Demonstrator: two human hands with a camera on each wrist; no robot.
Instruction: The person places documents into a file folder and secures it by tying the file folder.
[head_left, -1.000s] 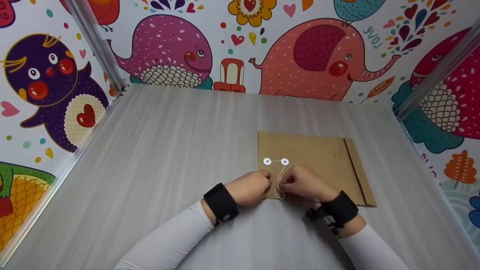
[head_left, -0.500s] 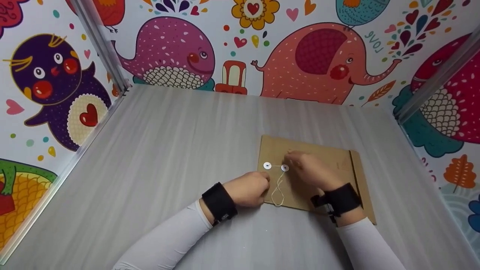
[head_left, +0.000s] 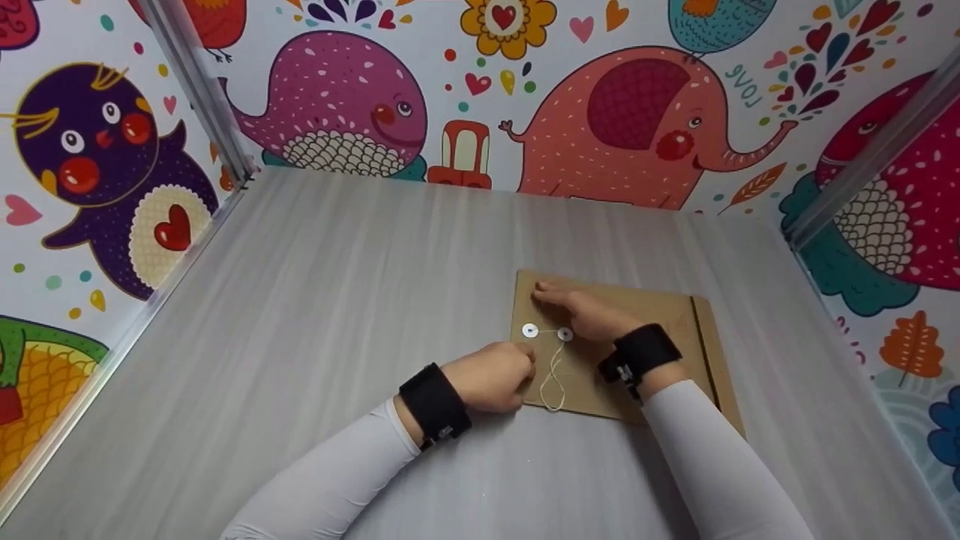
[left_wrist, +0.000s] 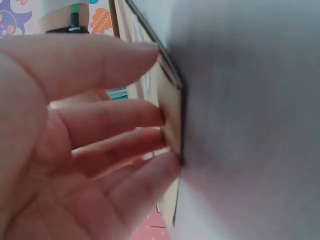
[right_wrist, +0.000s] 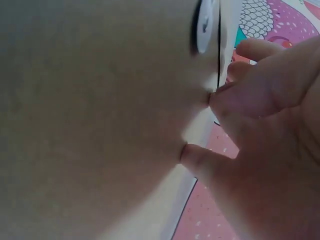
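Observation:
A brown kraft document envelope (head_left: pixel 589 386) lies flat on the right half of the table. Two white button discs (head_left: pixel 530 330) sit near its left edge, joined by a thin string (head_left: pixel 553 390) whose loose end loops toward the near edge. My left hand (head_left: pixel 491 377) is at the near left corner; in the left wrist view its fingertips and thumb touch the envelope's edge (left_wrist: pixel 171 105), with thumb and fingers apart. Over the far left part, my right hand (head_left: pixel 592 311) spreads its fingers; the right wrist view shows two fingertips (right_wrist: pixel 186 152) pressing the surface beside a disc (right_wrist: pixel 204 30).
The grey wood-grain table (head_left: pixel 360 285) is walled in by panels printed with cartoon animals (head_left: pixel 615 127). Metal posts (head_left: pixel 199 90) stand at the back corners. A dark band (head_left: pixel 703 352) crosses the envelope near its right end.
My right hand has let go of the string and moved up and left across the envelope. The string now lies in a loop. The envelope has turned slightly; my left hand has stayed nearly still.

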